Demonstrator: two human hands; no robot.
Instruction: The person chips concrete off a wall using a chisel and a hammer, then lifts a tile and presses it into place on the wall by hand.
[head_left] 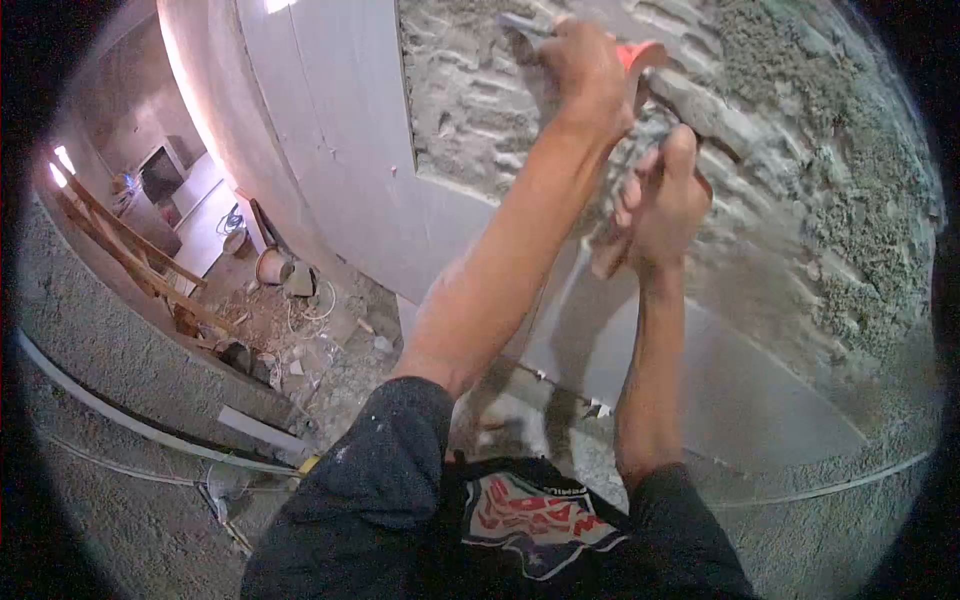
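Note:
My left hand (583, 70) is closed around a chisel, high on the wall. The chisel's flat grey end (518, 24) points left, and its flared orange guard (642, 54) shows to the right of the fist. Below and to the right, my right hand (668, 205) grips a hammer by its wooden handle (608, 257). The grey hammer head (698, 110) lies close to the chisel's guard; motion blur hides whether they touch. Behind both hands is rough, ridged mortar (465, 90) on the wall.
Smooth pale panels (345, 150) border the mortar on the left and below. At far left, wooden poles (125, 235) lean near a doorway. A bucket (272, 266) stands among rubble on the floor. A pale pipe (130, 405) runs along the lower wall.

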